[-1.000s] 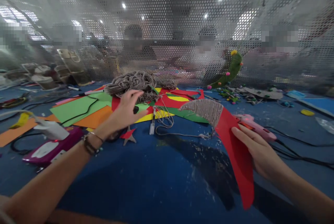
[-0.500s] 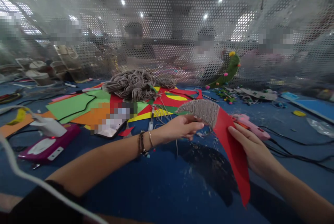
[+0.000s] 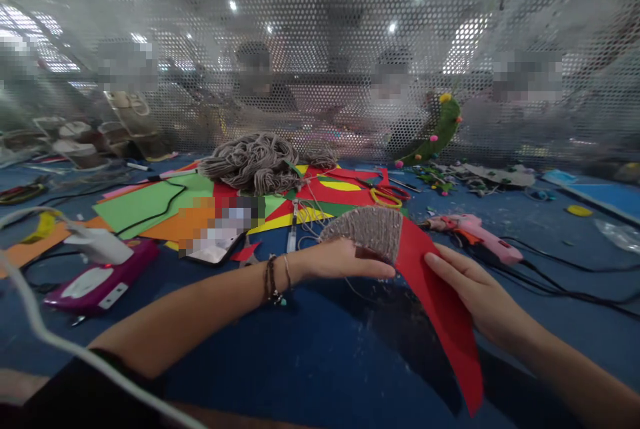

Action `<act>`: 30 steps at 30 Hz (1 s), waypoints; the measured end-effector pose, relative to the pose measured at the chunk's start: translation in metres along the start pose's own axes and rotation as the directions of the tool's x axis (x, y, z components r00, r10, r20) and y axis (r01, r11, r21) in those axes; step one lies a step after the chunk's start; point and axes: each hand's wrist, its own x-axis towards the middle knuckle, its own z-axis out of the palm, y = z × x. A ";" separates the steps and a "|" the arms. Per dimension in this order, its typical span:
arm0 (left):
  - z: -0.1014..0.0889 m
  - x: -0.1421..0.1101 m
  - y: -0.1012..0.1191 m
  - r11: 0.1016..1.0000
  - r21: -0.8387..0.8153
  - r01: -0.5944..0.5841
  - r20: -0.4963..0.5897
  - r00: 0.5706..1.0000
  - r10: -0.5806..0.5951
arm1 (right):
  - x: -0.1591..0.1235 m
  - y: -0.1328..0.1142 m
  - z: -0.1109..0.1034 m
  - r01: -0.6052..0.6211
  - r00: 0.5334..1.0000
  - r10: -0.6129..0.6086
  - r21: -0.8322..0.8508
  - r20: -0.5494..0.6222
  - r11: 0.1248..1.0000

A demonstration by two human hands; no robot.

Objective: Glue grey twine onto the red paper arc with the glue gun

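A crescent of red card (image 3: pixel 435 289) is held up over the table, its upper left part wound with grey-brown yarn (image 3: pixel 373 232). My right hand (image 3: pixel 483 286) grips the bare red part, with the thumb on the near face and the fingers mostly behind it. At the wound end is my left hand (image 3: pixel 345 259), its thumb stretched along the lower inner edge and the other fingers largely hidden behind the crescent. A loose strand of yarn hangs below the left hand. The red tip of the crescent points down towards me.
Behind lie a yarn heap (image 3: pixel 255 162), coloured paper (image 3: pixel 150 199), yellow-handled scissors (image 3: pixel 387 197) and a phone (image 3: pixel 220 236). A pink glue gun (image 3: pixel 475 236) with cables lies right; a purple power strip (image 3: pixel 107 279) and white cable (image 3: pixel 75 356) lie left. Perforated mesh (image 3: pixel 320 49) stands behind.
The crescent has moved slightly left and down, and the scissors behind it now show. My left hand has shifted from a pinch at the yarn's lower edge to a stretched thumb along it.
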 end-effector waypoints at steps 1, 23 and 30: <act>0.001 -0.001 0.006 0.999 -0.047 0.002 0.000 1.000 -0.002 | 0.000 0.000 0.000 0.004 1.000 -0.004 -0.018 0.018 1.000; -0.010 -0.014 0.011 0.982 0.182 -0.061 -0.050 0.996 0.071 | 0.009 -0.015 -0.001 -0.008 0.894 0.113 0.238 -0.433 0.971; -0.017 -0.033 0.039 0.845 0.496 -0.197 0.162 0.978 0.133 | 0.008 -0.025 0.002 0.007 0.866 0.107 0.225 -0.489 0.974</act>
